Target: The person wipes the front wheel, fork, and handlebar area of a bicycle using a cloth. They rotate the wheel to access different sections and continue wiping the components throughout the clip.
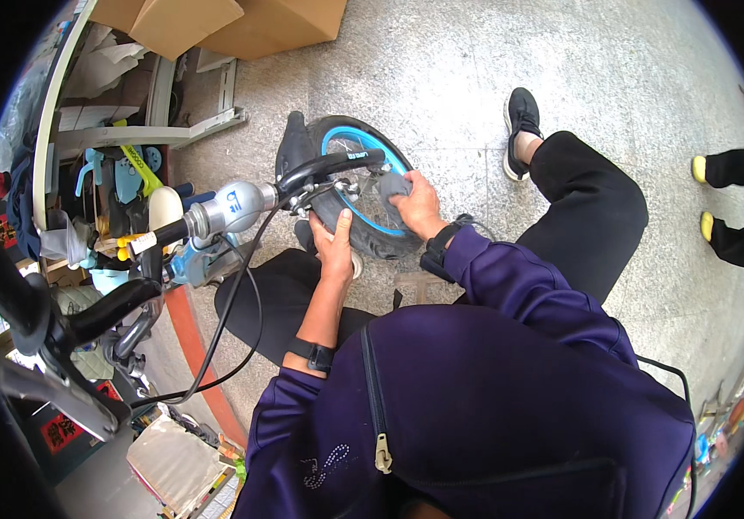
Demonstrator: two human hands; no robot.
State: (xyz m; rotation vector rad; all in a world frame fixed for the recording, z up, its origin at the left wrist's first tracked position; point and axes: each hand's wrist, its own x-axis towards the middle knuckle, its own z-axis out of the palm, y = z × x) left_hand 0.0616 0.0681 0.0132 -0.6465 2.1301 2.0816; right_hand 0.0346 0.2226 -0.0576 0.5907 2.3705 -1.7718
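A small bicycle wheel (367, 132) with a black tyre and a blue rim stands in front of me, below a black fork with a brake. My left hand (335, 251) grips its near left edge, thumb up and some fingers hidden behind the tyre. My right hand (421, 208) is closed on a grey cloth (395, 188), pressed against the right side of the rim. A silver head tube (233, 210) and black handlebar parts (108, 310) reach away to the left, with dark cables (232, 316) looping below them.
Cardboard boxes (272, 26) lie at the far left, beside a metal-framed shelf (138, 138) crowded with coloured items. My right shoe (520, 130) rests on the speckled floor (441, 82). Another person's yellow shoes (700, 169) show at the right edge.
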